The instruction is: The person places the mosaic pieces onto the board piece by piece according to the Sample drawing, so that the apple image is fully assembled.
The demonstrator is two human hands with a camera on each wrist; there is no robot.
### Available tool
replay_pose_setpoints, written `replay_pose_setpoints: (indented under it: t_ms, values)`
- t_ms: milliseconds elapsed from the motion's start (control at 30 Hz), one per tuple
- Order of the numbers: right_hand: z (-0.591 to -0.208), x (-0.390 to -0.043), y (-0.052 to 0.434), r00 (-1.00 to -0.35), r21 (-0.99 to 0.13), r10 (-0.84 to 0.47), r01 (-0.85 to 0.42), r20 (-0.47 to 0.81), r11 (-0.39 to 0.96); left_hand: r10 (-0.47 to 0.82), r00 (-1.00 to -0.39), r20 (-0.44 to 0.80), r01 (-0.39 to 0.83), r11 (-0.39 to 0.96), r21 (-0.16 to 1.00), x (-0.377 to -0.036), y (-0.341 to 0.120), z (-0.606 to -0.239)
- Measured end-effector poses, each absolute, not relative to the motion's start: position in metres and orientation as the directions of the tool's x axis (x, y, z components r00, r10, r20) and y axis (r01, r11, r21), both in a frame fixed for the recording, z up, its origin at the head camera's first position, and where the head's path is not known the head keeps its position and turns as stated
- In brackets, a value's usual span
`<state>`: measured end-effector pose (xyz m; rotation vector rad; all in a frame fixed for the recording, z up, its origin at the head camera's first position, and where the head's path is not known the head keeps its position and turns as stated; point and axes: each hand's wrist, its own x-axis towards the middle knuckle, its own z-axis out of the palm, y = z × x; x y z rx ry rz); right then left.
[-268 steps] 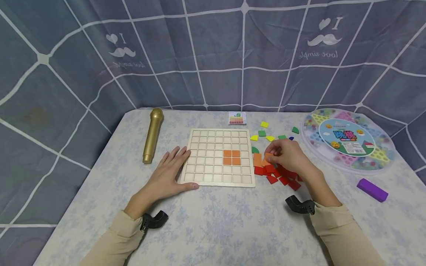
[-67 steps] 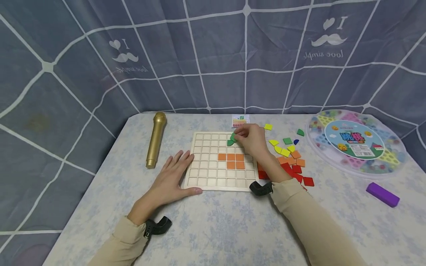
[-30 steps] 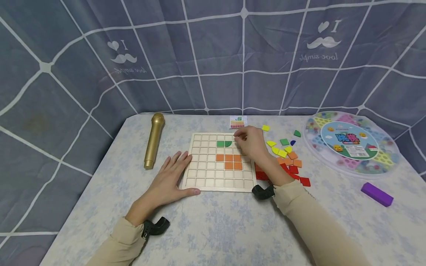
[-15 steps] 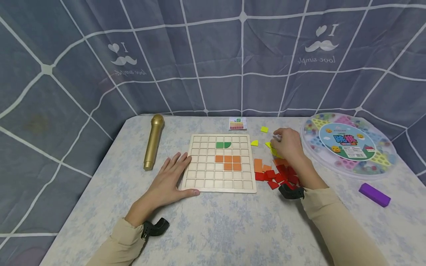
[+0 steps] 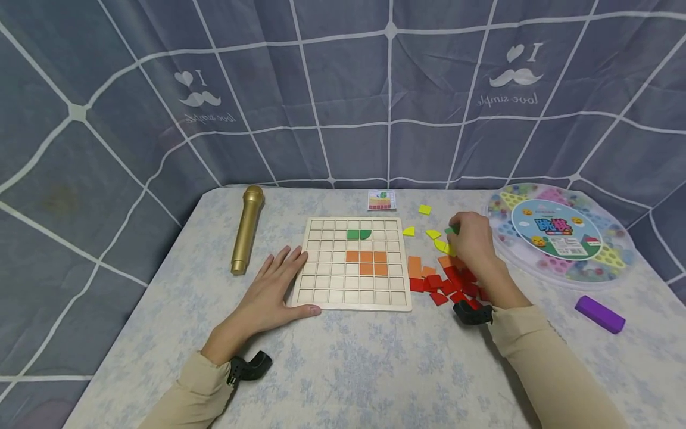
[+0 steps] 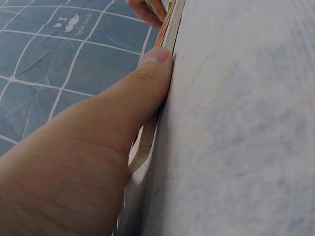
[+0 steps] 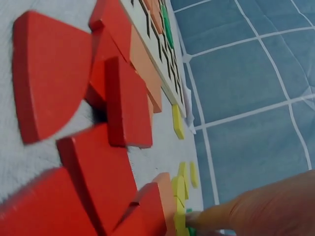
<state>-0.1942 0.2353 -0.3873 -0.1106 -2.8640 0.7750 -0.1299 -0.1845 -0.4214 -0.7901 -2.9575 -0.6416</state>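
Note:
My left hand (image 5: 276, 290) lies with fingers spread along the left edge of a wooden grid board (image 5: 328, 262); the left wrist view shows its thumb (image 6: 142, 78) against the board's front edge. A green square tile (image 5: 353, 235) and a green quarter-round tile (image 5: 365, 235) sit side by side in the board's upper cells, with several orange square tiles (image 5: 367, 257) below. Right of the board, my right hand (image 5: 473, 239) pinches another green tile (image 5: 451, 230) among yellow tiles (image 5: 442, 246). The hand hides part of this tile and whatever lies behind it.
Red tiles (image 5: 450, 287) lie piled near the right wrist, beside orange ones (image 5: 415, 267). A pattern card (image 5: 382, 200) is behind the board. A gold microphone (image 5: 248, 232) lies left, a round clear game box (image 5: 605, 232) back right, a purple block (image 5: 600, 314) front right.
Green tiles have been laid on the board and more orange ones added. My right hand has left the board and returned to the loose tiles; the left hand has stayed in place.

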Motion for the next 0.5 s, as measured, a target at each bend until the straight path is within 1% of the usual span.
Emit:
replay_pose_setpoints:
  t_ms: [167,267,367,500]
  values:
    - [-0.3891,-0.1957,0.2407,-0.991,-0.600,0.096,0.020,0.095,0.800,0.477,-0.871,0.118,0.483,0.788,0.383,-0.1301,-0.1844,-0.4214]
    - [-0.3882,-0.1960,0.2410,-0.992,-0.630,0.093,0.022,0.080,0.776,0.476,-0.871,0.119,0.483,0.788,0.380,-0.1303,-0.1846,-0.4217]
    - [-0.3878,-0.1957,0.2396,-0.990,-0.655,0.108,0.024,0.087,0.755,0.475,-0.872,0.121,0.482,0.790,0.378,-0.1302,-0.1846,-0.4219]
    - [-0.3905,-0.1963,0.2382,-0.980,-0.687,0.130,-0.009,0.151,0.727,0.474,-0.872,0.120,0.482,0.790,0.379,-0.1298,-0.1839,-0.4223]
